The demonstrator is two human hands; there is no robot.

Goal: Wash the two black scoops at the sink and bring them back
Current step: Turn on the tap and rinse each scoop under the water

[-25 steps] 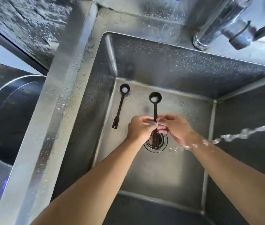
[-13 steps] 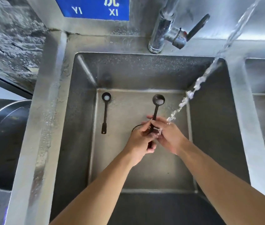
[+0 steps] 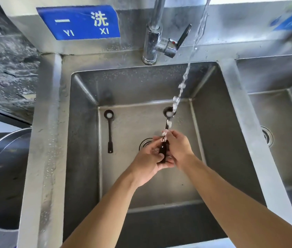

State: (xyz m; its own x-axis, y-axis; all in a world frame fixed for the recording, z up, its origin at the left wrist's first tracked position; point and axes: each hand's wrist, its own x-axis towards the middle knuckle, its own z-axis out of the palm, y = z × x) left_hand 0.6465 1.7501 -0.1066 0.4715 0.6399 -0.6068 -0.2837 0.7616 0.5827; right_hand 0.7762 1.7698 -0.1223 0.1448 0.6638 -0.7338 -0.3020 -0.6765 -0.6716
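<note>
Both hands hold one black scoop over the steel sink basin. My left hand grips the lower handle. My right hand closes on the handle just above it. The scoop's round bowl points away from me, with white residue in it. A water stream falls onto the bowl and runs down the handle onto my fingers. The second black scoop lies flat on the basin floor to the left, bowl far, also holding white residue.
The drain strainer is partly hidden by my left hand. A chrome tap with a black lever stands behind the basin. A blue sign hangs on the backsplash. A second basin lies right, a round steel bin left.
The view has tilted up, showing the tap and the sign. The water stream now falls on the scoop's bowl and handle instead of on my right wrist. The scoop on the basin floor has stayed put.
</note>
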